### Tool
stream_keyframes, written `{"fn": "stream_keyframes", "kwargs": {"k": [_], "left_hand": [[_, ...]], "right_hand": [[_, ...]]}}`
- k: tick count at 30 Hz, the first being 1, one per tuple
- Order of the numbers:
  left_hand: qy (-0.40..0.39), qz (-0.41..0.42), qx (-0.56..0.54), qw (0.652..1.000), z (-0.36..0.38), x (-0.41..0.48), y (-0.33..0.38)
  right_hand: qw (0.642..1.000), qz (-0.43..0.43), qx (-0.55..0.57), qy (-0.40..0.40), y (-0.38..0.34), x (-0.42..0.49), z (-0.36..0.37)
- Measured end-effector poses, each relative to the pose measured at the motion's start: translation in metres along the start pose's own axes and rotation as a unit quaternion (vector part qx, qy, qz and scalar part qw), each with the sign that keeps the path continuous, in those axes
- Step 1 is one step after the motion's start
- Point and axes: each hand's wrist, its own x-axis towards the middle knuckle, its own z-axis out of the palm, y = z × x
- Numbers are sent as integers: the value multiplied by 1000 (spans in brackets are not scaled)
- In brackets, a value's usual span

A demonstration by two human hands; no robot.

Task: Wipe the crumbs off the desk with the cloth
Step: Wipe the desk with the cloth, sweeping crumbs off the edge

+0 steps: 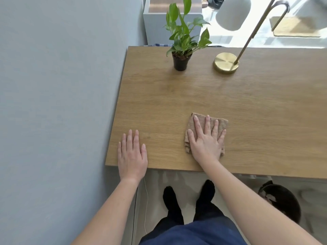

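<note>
Near the counter's (247,110) front edge, at about six o'clock: one brown cloth (221,123), folded to a rough square, lying flat on the wood. Right hand (205,138) rests palm-down on top of it, fingers spread and straight, pressing rather than pinching; the grip is open, nothing clasped, a hold that judging by the pose keeps the whole cloth flat against the surface for a broad sweep. Left hand (131,152), at about seven o'clock by the counter's left front corner, also lies flat on bare wood, fingers together, grip open and empty, apparently steadying the body. The two hands are well apart. Crumbs: none can be made out on the wood at this sharpness, so how much wiping remains cannot be told. At twelve o'clock, near the far edge, one small potted plant (180,62) in a black pot; at one o'clock, one lamp (226,63) with a round brass base, its stem leaning right. Both stand well clear of the cloth, though a long forward stroke could reach them. Beneath the counter at five o'clock, a dark bin (281,202) stands on the floor.
</note>
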Motion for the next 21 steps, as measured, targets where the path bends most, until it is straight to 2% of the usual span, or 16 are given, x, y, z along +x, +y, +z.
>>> {"fn": "stream_keyframes", "kwargs": {"k": [7,16,21], "left_hand": [[-15,-8,16,1000,0,0,4],[-40,-12,8,999,-6,0,7],[-61,-18,-21,998,-17,0,8]], "right_hand": [[996,-93,15,-9,-7,-42,12],[995,-97,14,-18,-1,-54,15],[992,-105,23,-60,-1,-53,3]]}}
